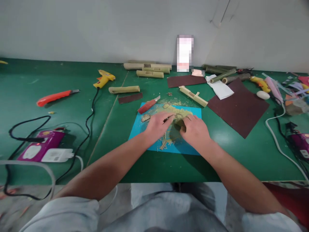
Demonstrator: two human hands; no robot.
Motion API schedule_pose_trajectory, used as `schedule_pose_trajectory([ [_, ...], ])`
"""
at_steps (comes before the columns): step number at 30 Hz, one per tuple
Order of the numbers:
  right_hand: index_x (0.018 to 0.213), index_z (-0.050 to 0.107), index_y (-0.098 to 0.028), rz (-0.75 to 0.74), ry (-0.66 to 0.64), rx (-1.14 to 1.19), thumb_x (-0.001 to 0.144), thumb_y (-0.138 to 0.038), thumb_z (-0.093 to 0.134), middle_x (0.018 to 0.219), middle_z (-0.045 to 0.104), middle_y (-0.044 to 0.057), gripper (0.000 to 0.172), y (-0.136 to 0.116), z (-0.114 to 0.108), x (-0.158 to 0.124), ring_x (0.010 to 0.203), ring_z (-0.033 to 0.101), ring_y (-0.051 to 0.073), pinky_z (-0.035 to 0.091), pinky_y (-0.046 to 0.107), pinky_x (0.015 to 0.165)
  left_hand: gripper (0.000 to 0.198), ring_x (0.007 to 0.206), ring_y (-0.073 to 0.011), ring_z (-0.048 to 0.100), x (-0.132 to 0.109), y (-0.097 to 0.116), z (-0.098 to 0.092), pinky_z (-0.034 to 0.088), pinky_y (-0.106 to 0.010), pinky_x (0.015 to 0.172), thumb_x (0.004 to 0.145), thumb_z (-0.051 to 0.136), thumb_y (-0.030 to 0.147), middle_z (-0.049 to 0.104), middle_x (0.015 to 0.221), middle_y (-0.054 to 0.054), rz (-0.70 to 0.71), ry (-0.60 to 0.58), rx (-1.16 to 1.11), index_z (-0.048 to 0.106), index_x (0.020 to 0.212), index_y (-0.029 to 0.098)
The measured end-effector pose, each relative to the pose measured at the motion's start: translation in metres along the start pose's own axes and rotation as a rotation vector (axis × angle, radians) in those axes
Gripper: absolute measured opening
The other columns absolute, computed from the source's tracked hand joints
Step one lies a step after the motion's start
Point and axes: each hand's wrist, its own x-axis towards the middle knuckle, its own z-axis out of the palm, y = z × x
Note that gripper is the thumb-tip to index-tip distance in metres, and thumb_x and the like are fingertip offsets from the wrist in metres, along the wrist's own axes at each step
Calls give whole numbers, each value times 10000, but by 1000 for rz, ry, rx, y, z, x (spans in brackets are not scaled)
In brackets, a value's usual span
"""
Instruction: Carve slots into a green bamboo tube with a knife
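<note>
A blue sheet lies on the green table, strewn with pale shavings and dust. Over its middle, my left hand and my right hand face each other with fingers curled in among the shavings. Whatever either hand has hold of is hidden behind the fingers. A red-handled utility knife rests at the sheet's upper left corner, blade pointing away. Close to my left hand is a small brownish chip. Thin splinters lie near the front edge of the sheet.
Cut bamboo tubes lie along the wall, and a notched one behind the sheet. Dark brown paper is at right. On the left are a yellow glue gun, an orange knife and a purple power strip with cords.
</note>
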Motion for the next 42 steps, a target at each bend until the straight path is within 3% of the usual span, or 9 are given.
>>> schedule_pose_trajectory([
  [5,834,612,-176,-5,17,73,796,-156,513,926,642,133,108,4,4,7,894,568,271,423,392,740,245,1014,-217,706,-1,3,0,557,-367,915,987,537,300,764,1079,-58,27,-24,38,746,1092,227],
  [11,908,588,-166,-8,48,135,787,-145,500,954,631,145,151,5,11,8,925,549,279,437,400,791,210,898,-207,708,-2,6,0,562,-339,820,947,608,298,759,978,-58,32,-48,79,746,1083,218],
  [15,882,562,-188,12,62,179,782,-150,509,953,625,144,119,6,15,8,938,542,286,442,413,809,243,875,-196,708,-4,8,-1,550,-323,788,982,530,294,763,951,-55,26,-59,70,762,1006,224],
  [18,896,559,-196,16,79,223,809,-178,530,962,628,135,94,9,17,9,955,545,285,444,423,834,220,891,-187,705,-5,7,-1,549,-309,789,946,564,255,767,995,-42,-40,-35,12,757,1048,228],
  [22,910,575,-185,-10,54,239,852,-235,586,960,630,122,77,11,16,8,966,550,277,445,402,837,298,647,-118,619,-4,4,1,506,-241,606,883,643,252,731,842,-8,-210,29,-91,720,1168,216],
  [25,916,593,-177,-39,31,234,847,-210,606,987,639,124,77,12,13,9,980,552,271,436,394,838,329,631,-106,590,-3,2,-1,504,-232,602,872,661,265,715,841,-6,-236,77,-116,699,1194,204],
  [30,959,631,-191,-57,4,300,813,-180,642,1038,661,103,147,18,11,9,1000,561,260,433,394,844,136,761,-135,654,1,4,-12,555,-264,735,895,617,247,738,893,-23,-68,32,-25,733,951,202],
  [36,943,645,-208,-44,37,401,793,-190,669,980,659,73,153,22,13,8,975,570,242,456,379,837,158,1005,-179,685,5,7,-18,555,-350,928,916,550,157,735,1036,-47,225,-56,14,698,935,212],
  [42,940,647,-199,-46,44,405,782,-179,672,991,665,84,161,21,13,7,987,574,250,464,382,840,114,985,-176,687,5,9,-18,564,-335,890,909,584,174,733,1042,-50,256,-69,18,690,937,206],
])
